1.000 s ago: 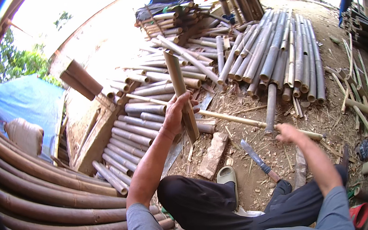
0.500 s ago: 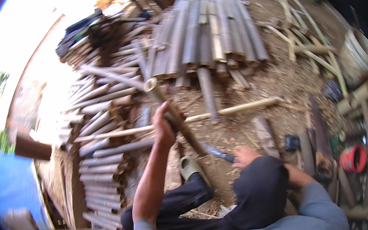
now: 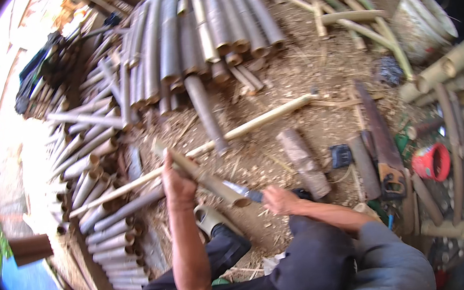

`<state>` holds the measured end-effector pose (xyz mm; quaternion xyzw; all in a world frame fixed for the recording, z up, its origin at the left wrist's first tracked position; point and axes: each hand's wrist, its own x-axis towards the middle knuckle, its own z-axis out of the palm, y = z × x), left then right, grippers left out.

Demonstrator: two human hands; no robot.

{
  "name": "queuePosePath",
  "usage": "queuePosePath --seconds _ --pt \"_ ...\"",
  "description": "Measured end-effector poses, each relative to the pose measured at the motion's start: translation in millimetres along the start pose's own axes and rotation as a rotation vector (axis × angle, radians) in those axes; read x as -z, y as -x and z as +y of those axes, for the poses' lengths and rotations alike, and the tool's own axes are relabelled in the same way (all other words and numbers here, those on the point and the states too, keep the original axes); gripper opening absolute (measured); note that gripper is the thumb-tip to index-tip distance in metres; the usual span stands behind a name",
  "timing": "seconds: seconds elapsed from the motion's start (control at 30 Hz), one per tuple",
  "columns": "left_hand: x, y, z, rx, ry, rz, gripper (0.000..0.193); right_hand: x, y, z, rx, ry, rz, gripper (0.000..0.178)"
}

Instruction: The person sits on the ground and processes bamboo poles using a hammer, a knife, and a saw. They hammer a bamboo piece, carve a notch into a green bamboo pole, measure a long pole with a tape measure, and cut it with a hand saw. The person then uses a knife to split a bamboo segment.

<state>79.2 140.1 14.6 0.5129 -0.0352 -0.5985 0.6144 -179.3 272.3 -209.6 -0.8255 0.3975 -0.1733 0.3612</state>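
Note:
My left hand is wrapped round a short bamboo tube, which slants from upper left down to its open end at lower right. In my right hand is a knife by its dark handle. Its blade points left and meets or overlaps the tube near the lower end; whether it bites in cannot be made out. A long pale bamboo pole lies on the ground beyond the tube. Below my hands are my bent leg in dark trousers and a light sandal.
Long bamboo poles are piled at the far side, with stacked cut tubes on the left. To the right lie a handsaw, a red container, a black box-like object and a brown log. A white bucket stands far right.
The view has swung, shifting the surroundings leftward and up. The bamboo tube has tipped from steep to a flatter slant and sits lower. Both hands keep their holds.

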Motion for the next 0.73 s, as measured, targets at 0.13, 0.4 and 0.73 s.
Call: queuePosePath --seconds 0.13,0.4,0.73 --pt "15 -7 2 0.04 0.098 0.051 0.042 84 15 -8 -0.053 0.01 0.184 0.038" --pt "8 -13 -64 0.143 0.147 -0.145 0.039 209 49 147 -0.742 0.478 0.565 0.047" --pt "-32 -31 -178 0.162 0.106 -0.136 0.041 178 -19 9 -0.529 -0.791 -0.124 0.087"
